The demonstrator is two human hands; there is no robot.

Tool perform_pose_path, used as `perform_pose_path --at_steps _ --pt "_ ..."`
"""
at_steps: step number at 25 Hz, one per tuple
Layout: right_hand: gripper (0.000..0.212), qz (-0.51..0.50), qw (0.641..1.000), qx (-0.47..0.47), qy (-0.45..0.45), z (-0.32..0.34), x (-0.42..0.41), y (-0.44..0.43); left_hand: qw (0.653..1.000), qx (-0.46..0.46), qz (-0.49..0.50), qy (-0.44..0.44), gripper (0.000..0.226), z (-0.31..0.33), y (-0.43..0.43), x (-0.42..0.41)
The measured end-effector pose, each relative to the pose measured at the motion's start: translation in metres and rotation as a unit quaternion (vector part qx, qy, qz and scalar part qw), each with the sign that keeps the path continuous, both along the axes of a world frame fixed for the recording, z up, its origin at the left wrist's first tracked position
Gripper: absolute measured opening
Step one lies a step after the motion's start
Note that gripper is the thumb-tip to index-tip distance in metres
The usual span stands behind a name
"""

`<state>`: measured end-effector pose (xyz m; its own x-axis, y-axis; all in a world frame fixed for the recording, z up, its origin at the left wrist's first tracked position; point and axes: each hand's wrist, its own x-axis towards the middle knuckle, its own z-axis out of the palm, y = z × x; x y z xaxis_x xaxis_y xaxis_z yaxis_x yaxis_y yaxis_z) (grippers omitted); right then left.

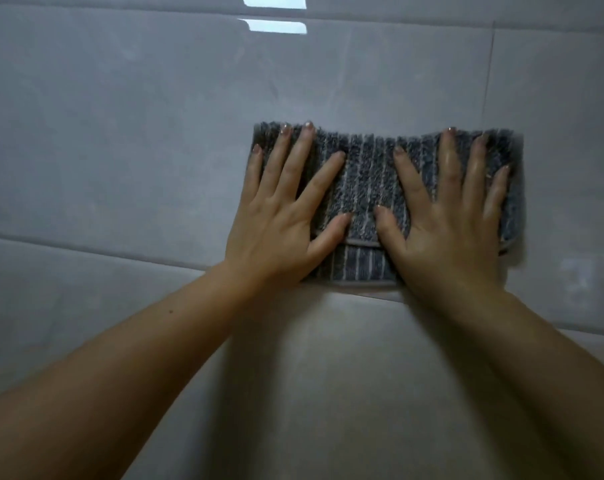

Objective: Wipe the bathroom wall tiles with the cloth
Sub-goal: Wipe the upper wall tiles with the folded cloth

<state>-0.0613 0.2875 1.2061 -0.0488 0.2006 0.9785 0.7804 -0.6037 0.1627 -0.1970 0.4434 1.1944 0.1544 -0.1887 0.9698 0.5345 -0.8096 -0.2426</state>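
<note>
Left hand (283, 216), right hand (446, 230) flatten cloth (366, 174), hiding lower corners.

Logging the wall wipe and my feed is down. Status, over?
Left hand and right hand both flat, fingers spread, pressing on cloth. Cloth folded, striped, held against wall tiles. Nothing in the way.

One wide-angle camera, worn on the person's head, faces the wall tiles (137, 150) almost square-on from close range, and they fill the whole view; the left hand (283, 216) and right hand (453, 220) reach in from the lower edge to mid-frame, right of centre.
</note>
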Motion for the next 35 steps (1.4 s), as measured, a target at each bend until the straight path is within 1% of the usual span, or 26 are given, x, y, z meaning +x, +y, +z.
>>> perform_pose_path --at_steps 4,7,12,18,25,30,33,35 --pt "0.065 0.007 1.0 -0.002 -0.01 -0.067 -0.005 0.002 1.0 0.002 -0.009 0.024 0.067 -0.054 0.001 -0.005" --pt "0.066 0.017 1.0 0.014 0.013 -0.098 -0.023 0.017 0.998 0.015 -0.004 0.058 0.066 -0.074 0.013 -0.022" --pt "0.067 0.021 0.998 0.043 0.036 -0.11 -0.075 0.073 0.997 0.025 -0.005 0.07 0.065 -0.078 0.066 -0.073" --pt "0.065 -0.012 0.998 0.038 0.058 -0.116 -0.146 0.149 0.997 0.032 0.01 0.065 0.064 -0.084 0.146 -0.142" --pt "0.065 -0.009 1.0 0.014 0.02 -0.116 -0.214 0.229 0.999 -0.007 0.014 0.051 0.066 -0.097 0.225 -0.214" --pt "0.065 0.01 1.0 -0.01 0.014 -0.116 -0.255 0.273 0.999 -0.032 0.012 0.037 0.066 -0.105 0.27 -0.255" --pt "0.062 0.01 1.0 -0.018 -0.001 -0.129 -0.267 0.29 0.999 -0.05 -0.003 0.021 0.066 -0.119 0.284 -0.266" --pt "0.06 0.026 0.999 -0.035 -0.024 -0.147 -0.271 0.298 0.998 -0.064 -0.004 0.022 0.066 -0.142 0.294 -0.274"
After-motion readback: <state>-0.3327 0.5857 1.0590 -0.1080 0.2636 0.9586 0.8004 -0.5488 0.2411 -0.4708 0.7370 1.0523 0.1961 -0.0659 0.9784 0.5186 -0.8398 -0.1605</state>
